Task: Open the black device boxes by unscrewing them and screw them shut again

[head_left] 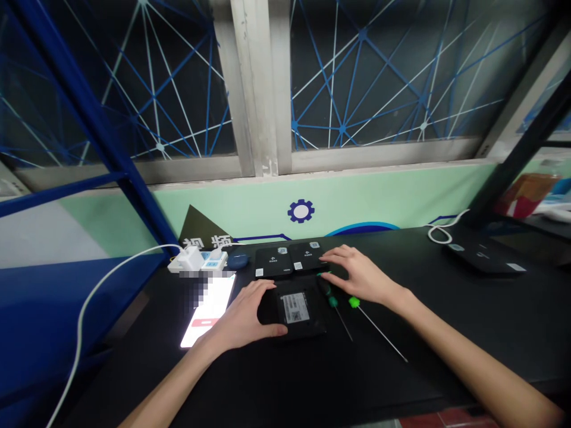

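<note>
In the head view, a flat black box (315, 321) with a white printed label lies in front of me. My left hand (250, 315) grips its left side, the thumb on the near edge and the fingers by the far left corner. My right hand (357, 275) is open, its fingers apart, just beyond the box's right side. The thumb is at the handle end of a dark green and black screwdriver (332, 302); whether it touches is unclear. Right of that lies another screwdriver with a bright green handle (354, 302), its shaft pointing toward me.
Two black boxes (273, 268) sit side by side behind. To the left are a lit phone (209, 315), a white power strip with plugs (191, 260) and a dark blue mouse-like object (238, 261). Another black box (486, 257) and a white cable (439, 235) lie far right.
</note>
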`<state>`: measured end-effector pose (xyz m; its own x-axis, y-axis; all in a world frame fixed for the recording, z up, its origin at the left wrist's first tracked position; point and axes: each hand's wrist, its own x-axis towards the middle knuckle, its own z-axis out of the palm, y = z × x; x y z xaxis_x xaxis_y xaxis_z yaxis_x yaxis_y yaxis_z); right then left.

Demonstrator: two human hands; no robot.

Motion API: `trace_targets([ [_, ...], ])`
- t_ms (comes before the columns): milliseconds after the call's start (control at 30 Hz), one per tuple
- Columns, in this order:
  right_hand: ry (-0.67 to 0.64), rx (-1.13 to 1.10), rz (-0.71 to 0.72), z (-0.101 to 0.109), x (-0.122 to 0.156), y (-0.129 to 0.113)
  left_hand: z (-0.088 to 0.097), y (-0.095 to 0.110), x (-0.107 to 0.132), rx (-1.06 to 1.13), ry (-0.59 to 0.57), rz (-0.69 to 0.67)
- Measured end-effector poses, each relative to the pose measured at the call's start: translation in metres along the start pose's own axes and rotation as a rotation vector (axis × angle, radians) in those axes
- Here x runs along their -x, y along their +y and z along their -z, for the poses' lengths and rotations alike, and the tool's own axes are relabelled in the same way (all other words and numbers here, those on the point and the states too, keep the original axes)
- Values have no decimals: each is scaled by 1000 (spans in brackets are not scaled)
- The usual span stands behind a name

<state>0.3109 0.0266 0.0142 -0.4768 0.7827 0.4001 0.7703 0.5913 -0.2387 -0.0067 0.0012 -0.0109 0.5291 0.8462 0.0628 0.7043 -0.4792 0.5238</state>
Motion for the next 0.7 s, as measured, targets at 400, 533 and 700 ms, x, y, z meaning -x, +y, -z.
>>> trace_targets([
  [400, -37, 85, -185, 5, 3, 10, -5, 4, -2, -27, 7, 30],
  [533, -71, 75, -229, 5, 3, 9, -5, 4, -2, 27, 25, 48],
  [700, -77, 50, -250, 6, 3, 6, -4, 7, -2, 61, 68, 67],
])
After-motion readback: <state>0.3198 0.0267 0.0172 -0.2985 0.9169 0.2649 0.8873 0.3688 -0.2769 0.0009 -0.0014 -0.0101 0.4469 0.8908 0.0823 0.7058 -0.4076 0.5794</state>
